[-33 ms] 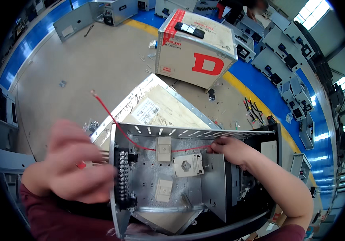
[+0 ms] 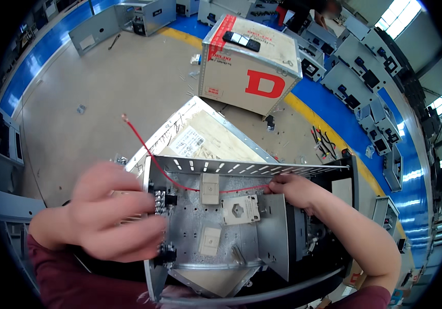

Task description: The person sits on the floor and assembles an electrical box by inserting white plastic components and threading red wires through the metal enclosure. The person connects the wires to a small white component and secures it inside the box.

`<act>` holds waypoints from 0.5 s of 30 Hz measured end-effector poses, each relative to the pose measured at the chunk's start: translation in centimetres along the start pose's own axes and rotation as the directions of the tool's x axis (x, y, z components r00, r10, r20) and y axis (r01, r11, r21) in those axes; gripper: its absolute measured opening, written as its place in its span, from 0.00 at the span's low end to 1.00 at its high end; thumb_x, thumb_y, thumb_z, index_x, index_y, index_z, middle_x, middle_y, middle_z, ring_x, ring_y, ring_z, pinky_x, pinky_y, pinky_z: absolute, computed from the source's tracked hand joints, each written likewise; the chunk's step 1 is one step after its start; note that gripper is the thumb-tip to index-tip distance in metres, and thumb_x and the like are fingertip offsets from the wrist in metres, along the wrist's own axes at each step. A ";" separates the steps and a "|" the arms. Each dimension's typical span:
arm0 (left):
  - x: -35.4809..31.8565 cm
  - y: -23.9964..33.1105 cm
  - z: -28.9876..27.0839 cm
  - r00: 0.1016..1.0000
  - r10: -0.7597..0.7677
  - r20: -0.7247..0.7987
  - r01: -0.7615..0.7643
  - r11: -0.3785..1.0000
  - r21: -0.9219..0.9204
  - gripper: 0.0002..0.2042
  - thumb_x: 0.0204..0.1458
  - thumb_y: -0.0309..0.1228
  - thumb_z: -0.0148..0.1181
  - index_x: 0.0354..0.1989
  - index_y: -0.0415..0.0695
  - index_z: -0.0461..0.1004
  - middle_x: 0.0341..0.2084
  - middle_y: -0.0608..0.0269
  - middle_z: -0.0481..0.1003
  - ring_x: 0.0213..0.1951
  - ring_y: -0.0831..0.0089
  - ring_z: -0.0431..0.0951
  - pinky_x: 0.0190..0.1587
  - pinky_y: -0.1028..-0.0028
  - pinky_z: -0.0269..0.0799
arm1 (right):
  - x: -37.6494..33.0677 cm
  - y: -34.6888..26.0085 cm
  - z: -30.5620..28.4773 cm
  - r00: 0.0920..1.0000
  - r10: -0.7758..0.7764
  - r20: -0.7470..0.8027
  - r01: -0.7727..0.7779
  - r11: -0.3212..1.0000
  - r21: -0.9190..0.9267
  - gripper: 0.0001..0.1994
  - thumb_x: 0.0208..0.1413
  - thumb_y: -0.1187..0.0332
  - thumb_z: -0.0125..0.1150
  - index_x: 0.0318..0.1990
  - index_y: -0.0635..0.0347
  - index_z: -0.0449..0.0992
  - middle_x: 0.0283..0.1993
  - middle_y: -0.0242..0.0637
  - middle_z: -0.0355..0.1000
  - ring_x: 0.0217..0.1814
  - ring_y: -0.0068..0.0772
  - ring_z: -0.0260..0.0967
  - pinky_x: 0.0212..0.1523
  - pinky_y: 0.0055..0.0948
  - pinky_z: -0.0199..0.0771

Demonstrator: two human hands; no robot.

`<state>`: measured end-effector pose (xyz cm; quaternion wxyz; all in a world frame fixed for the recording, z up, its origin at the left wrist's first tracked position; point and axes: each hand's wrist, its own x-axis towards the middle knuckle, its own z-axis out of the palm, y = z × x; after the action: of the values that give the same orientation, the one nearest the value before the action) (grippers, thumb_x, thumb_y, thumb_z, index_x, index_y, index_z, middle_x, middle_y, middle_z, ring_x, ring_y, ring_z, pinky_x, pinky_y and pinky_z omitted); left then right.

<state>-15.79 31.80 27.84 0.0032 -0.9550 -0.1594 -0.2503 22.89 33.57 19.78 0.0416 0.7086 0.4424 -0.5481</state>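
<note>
An open grey metal enclosure (image 2: 187, 247) lies in front of me. Along its far side runs a thin red wire (image 2: 179, 186), passing by a beige block (image 2: 209, 189); its bare-tipped end sticks up past the slotted far wall. My right hand (image 2: 290, 189) pinches the wire's other end beside an upright metal plate (image 2: 274, 232). Blurred by motion, my left hand (image 2: 120, 216) is at the left end wall, its curled fingers partly covering a black terminal block with metal screws (image 2: 161, 201). Whether it holds anything is unclear. A pale square switch body (image 2: 240, 210) and a second beige block (image 2: 209, 241) sit inside.
Beneath the enclosure is a pale crate (image 2: 200, 116) with metal edging. Beyond stands a large box (image 2: 246, 67) with red markings and a phone (image 2: 241, 41) on top. Cable pieces (image 2: 323, 141) lie on the floor at right. Grey cabinets and another person (image 2: 308, 13) are farther back.
My left hand has moved right, from outside the end wall to over the terminal block. My right hand keeps its pinch on the red wire, nearly still.
</note>
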 end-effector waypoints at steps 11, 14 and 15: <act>7.4 2.0 9.3 0.692 -0.086 0.716 -0.306 0.864 0.400 0.22 0.51 0.31 0.66 0.55 0.46 0.72 0.43 0.62 0.74 0.49 0.67 0.76 0.48 0.67 0.72 | 3.1 2.7 0.3 0.984 -0.139 -0.113 0.152 0.982 0.116 0.08 0.62 0.67 0.64 0.40 0.57 0.88 0.42 0.38 0.81 0.40 0.35 0.75 0.38 0.41 0.75; 8.8 3.3 9.6 0.665 -0.015 0.747 -0.504 0.728 0.464 0.23 0.50 0.32 0.67 0.56 0.46 0.72 0.47 0.63 0.73 0.54 0.69 0.74 0.50 0.69 0.71 | 3.2 2.7 0.3 0.979 -0.165 -0.121 0.174 0.983 0.065 0.09 0.61 0.68 0.64 0.43 0.57 0.89 0.44 0.40 0.81 0.40 0.38 0.76 0.38 0.45 0.76; 8.9 3.4 10.2 0.647 -0.016 0.763 -0.533 0.706 0.467 0.22 0.51 0.32 0.67 0.56 0.45 0.73 0.48 0.64 0.72 0.55 0.69 0.74 0.51 0.70 0.70 | 3.2 2.7 0.2 0.983 -0.175 -0.064 0.180 0.979 0.099 0.10 0.62 0.70 0.61 0.44 0.58 0.89 0.45 0.41 0.82 0.42 0.38 0.77 0.40 0.45 0.77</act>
<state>-2.59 32.12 23.46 0.3144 -0.9203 -0.0749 0.2203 24.60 33.70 15.98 -0.0567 0.6823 0.4758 -0.5521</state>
